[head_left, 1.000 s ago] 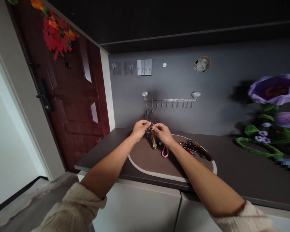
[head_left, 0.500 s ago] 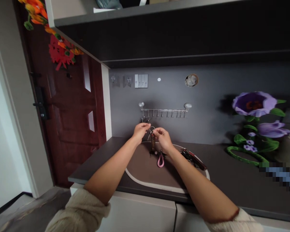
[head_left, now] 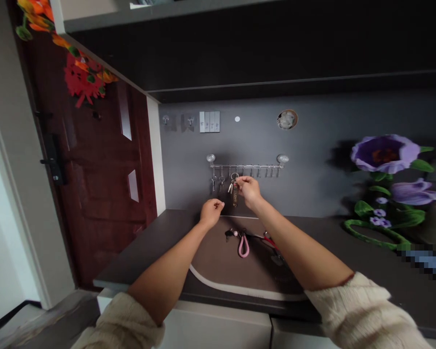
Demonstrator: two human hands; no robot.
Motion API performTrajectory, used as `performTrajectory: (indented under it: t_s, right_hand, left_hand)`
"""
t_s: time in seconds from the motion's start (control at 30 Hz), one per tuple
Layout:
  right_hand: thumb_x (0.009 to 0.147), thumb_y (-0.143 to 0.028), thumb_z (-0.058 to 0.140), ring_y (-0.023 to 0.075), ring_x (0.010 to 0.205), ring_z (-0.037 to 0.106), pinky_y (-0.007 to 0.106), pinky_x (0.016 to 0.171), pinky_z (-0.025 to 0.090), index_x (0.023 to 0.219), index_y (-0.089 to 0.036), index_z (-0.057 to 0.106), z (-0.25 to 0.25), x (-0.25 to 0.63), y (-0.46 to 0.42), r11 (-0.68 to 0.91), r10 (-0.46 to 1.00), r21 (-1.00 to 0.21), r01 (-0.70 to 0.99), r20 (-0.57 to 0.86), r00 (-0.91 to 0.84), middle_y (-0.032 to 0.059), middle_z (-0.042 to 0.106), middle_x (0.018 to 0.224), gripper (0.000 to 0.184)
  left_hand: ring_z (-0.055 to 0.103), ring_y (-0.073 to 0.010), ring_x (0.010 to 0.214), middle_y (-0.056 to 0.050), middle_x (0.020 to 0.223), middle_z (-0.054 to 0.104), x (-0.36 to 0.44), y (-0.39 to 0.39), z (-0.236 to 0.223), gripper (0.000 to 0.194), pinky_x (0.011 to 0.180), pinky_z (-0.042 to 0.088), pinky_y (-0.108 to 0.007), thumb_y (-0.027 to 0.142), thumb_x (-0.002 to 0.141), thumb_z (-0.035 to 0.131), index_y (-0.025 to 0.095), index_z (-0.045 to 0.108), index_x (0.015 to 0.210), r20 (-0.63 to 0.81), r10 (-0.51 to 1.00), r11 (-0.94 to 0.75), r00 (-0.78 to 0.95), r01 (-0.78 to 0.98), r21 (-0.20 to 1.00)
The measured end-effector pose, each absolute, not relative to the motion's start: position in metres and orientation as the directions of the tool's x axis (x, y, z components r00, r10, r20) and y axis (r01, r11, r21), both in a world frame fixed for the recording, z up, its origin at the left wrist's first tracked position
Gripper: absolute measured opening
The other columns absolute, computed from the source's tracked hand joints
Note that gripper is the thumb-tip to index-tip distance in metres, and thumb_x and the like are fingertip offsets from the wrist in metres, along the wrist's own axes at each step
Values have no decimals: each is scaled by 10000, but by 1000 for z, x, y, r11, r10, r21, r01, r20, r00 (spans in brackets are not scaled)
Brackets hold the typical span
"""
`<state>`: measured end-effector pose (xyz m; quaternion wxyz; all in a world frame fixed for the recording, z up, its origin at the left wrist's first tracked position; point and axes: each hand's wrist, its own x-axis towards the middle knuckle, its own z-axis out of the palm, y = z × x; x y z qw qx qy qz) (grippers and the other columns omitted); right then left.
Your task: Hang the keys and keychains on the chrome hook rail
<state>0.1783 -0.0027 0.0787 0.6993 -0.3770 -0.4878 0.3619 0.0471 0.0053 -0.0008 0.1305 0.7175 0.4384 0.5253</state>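
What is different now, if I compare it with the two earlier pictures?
The right hand has raised the key bunch with its lettered brown fob up to the hook rail; whether it is hooked is unclear. The left hand has come off the bunch, now lower and leftward. Unchanged: two key sets hang at the rail's left end; the pink loop keychain lies on the mat.

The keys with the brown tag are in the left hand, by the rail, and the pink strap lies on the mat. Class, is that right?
No: the head view shows the keys in the right hand, not the left, by the rail; the pink strap does lie on the mat.
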Motion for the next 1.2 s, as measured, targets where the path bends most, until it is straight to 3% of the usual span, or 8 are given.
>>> performTrajectory:
  t_s: [0.23,0.73,0.93,1.2]
  right_hand:
    - [644,-101,499,59,449,472,179,437,394,619,-142,515,80,166,20,392,884,-899,-197,309,350,-34,503,495,50]
    - [660,-95,507,49,396,460,168,412,412,632,-145,518,76,161,40,344,878,-917,-202,238,414,-47,510,463,58]
    - [648,-107,519,54,412,480,164,418,407,631,-142,530,67,165,43,336,880,-926,-171,243,408,-35,531,470,41]
    - [662,-148,524,55,456,498,162,469,417,648,-132,545,60,169,46,364,867,-930,-45,321,381,-26,538,490,29]
  left_hand:
    - [508,-103,633,-36,689,599,48,4,0,201,616,373,-220,282,718,478,135,612,689,670,740,-591,65,537,601]
    - [525,-108,620,-40,670,609,45,4,6,200,608,381,-225,280,712,480,133,613,696,648,761,-572,5,476,668]
    - [527,-107,598,-33,630,599,44,2,9,181,588,382,-217,271,701,494,128,603,689,579,815,-526,-22,390,756]
    - [508,-96,559,-25,601,583,42,8,5,159,563,379,-212,255,687,511,125,603,687,555,832,-512,-18,361,780]
